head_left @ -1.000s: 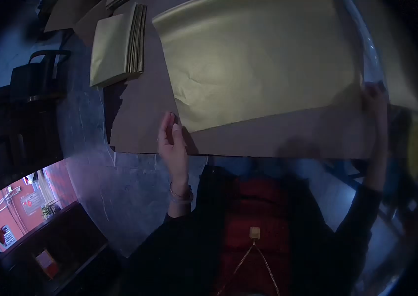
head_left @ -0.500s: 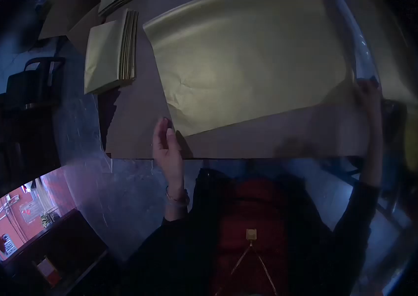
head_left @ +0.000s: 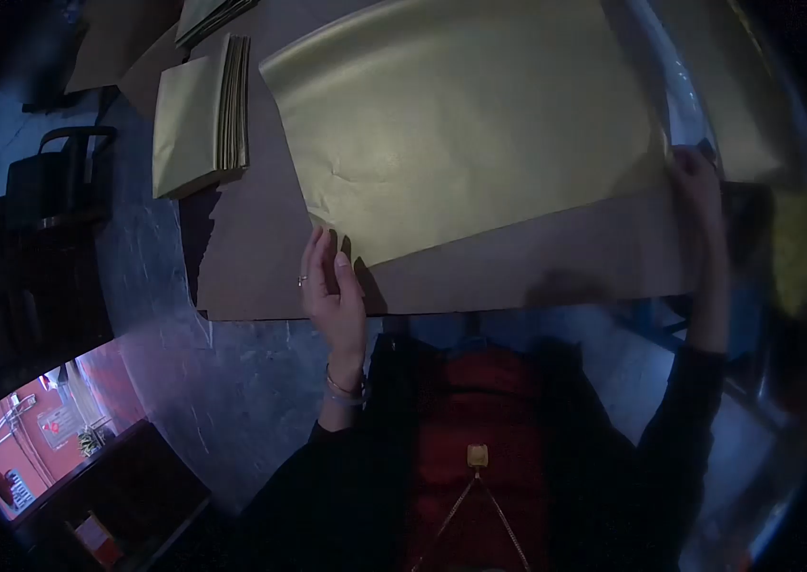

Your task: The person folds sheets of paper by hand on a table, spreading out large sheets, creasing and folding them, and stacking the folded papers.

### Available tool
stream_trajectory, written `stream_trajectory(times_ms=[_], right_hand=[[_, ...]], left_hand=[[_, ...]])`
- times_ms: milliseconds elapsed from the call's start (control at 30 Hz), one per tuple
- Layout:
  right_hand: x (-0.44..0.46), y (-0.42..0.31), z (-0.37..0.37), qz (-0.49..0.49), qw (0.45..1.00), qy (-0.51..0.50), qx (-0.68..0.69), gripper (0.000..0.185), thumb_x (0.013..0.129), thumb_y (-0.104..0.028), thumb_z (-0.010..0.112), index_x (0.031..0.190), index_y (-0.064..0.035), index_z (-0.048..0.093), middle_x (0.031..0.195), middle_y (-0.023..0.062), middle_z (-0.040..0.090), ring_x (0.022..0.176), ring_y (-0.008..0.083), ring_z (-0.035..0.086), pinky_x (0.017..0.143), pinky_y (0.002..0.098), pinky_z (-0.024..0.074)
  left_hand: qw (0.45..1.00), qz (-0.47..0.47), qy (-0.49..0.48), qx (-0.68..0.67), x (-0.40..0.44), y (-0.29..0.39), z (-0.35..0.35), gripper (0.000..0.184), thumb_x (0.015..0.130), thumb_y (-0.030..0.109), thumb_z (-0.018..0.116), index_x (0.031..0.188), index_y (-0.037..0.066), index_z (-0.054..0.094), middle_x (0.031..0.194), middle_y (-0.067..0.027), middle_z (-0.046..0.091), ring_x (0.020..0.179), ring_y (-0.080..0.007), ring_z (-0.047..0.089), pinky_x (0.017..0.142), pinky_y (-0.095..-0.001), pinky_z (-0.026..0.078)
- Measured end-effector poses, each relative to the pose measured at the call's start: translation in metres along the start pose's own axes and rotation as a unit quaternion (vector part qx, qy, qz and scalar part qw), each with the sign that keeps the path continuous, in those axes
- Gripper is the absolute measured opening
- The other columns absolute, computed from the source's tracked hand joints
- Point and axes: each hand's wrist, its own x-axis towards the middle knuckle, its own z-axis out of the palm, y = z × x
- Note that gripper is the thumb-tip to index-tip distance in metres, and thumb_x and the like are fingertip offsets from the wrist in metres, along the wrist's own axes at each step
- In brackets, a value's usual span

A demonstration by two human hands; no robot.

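A large gold paper sheet (head_left: pixel 480 124) lies at a slant over brown cardboard (head_left: pixel 260 257), with small creases at its left side. My left hand (head_left: pixel 337 291), a ring on one finger, is at the sheet's lower left corner. Its fingers are apart and the fingertips meet the paper edge. On the far side, my right hand (head_left: pixel 701 186) is closed at the sheet's right edge, beside a strip of shiny clear plastic (head_left: pixel 675 86). Shadow partly hides those fingertips.
A thick stack of folded gold paper (head_left: pixel 198 119) stands left of the sheet, with another stack (head_left: pixel 208 19) behind it. More gold material (head_left: pixel 737 105) lies at the right. A dark chair (head_left: pixel 60 176) is on the floor at left. The cardboard's front edge is near my lap.
My left hand has moved a little right, onto the sheet's corner, and its fingers have spread. The right hand stays at the right edge. The whole view has shifted slightly.
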Motion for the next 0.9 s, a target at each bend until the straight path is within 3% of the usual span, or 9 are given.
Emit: stream_trajectory(times_ms=[100, 200, 467, 533, 733, 833, 900], right_hand=[[-0.002, -0.003, 0.001, 0.007, 1.000, -0.010, 0.011, 0.027, 0.087, -0.015, 0.060, 0.110, -0.0003, 0.058, 0.077, 0.0041, 0.061, 0.071, 0.0086, 0.057, 0.065, 0.0237, 0.0450], [-0.006, -0.005, 0.003, 0.042, 0.987, -0.029, 0.153, 0.028, 0.087, -0.015, 0.060, 0.110, -0.0002, 0.058, 0.079, 0.0050, 0.061, 0.073, 0.0089, 0.057, 0.067, 0.0242, 0.0453], [-0.007, -0.019, -0.005, 0.026, 0.999, -0.001, -0.022, 0.034, 0.079, -0.021, 0.064, 0.107, -0.0014, 0.062, 0.082, 0.0098, 0.065, 0.075, 0.0174, 0.063, 0.071, 0.0304, 0.0491], [-0.014, -0.029, -0.005, 0.049, 0.999, 0.019, 0.013, 0.037, 0.078, -0.023, 0.065, 0.108, -0.0016, 0.063, 0.082, 0.0102, 0.065, 0.076, 0.0192, 0.064, 0.072, 0.0310, 0.0494], [-0.015, -0.033, -0.004, 0.102, 0.993, 0.014, 0.049, 0.036, 0.076, -0.025, 0.067, 0.106, -0.0057, 0.064, 0.086, 0.0091, 0.067, 0.080, 0.0184, 0.065, 0.075, 0.0312, 0.0499], [-0.014, -0.023, 0.003, 0.068, 0.997, 0.034, 0.006, 0.036, 0.076, -0.026, 0.068, 0.105, -0.0064, 0.064, 0.082, 0.0057, 0.067, 0.077, 0.0171, 0.065, 0.074, 0.0308, 0.0496], [-0.018, -0.035, -0.004, 0.094, 0.995, 0.003, 0.041, 0.034, 0.077, -0.027, 0.066, 0.105, -0.0068, 0.064, 0.082, 0.0045, 0.067, 0.079, 0.0178, 0.065, 0.074, 0.0319, 0.0495]], left_hand=[[0.998, 0.055, 0.003, 0.026, 0.000, -0.013, -0.001, 0.030, 0.094, 0.006, 0.049, 0.122, -0.003, 0.053, 0.131, -0.0156, 0.049, 0.117, -0.0232, 0.051, 0.098, -0.0327, 0.043], [0.999, 0.048, -0.006, 0.010, 0.000, -0.012, -0.001, 0.030, 0.094, 0.006, 0.049, 0.122, -0.004, 0.053, 0.130, -0.0163, 0.050, 0.117, -0.0236, 0.051, 0.098, -0.0334, 0.042], [0.993, 0.104, -0.045, 0.015, -0.005, 0.007, 0.017, 0.026, 0.092, 0.001, 0.050, 0.117, -0.004, 0.057, 0.127, -0.0177, 0.053, 0.116, -0.0295, 0.054, 0.095, -0.0367, 0.047], [0.958, 0.224, -0.116, 0.136, -0.004, 0.011, 0.021, 0.025, 0.091, -0.001, 0.052, 0.115, -0.003, 0.059, 0.125, -0.0175, 0.056, 0.117, -0.0314, 0.054, 0.094, -0.0370, 0.048], [0.950, 0.234, -0.187, 0.093, -0.012, 0.019, 0.042, 0.025, 0.089, -0.003, 0.053, 0.112, -0.001, 0.061, 0.120, -0.0158, 0.059, 0.117, -0.0306, 0.055, 0.094, -0.0364, 0.047], [0.930, 0.263, -0.209, 0.149, -0.012, 0.021, 0.044, 0.027, 0.088, -0.004, 0.054, 0.113, 0.000, 0.061, 0.120, -0.0157, 0.059, 0.116, -0.0297, 0.056, 0.094, -0.0360, 0.047], [0.941, 0.220, -0.212, 0.144, -0.012, 0.021, 0.043, 0.027, 0.087, -0.004, 0.055, 0.114, 0.000, 0.061, 0.119, -0.0154, 0.060, 0.114, -0.0293, 0.057, 0.094, -0.0360, 0.047]])
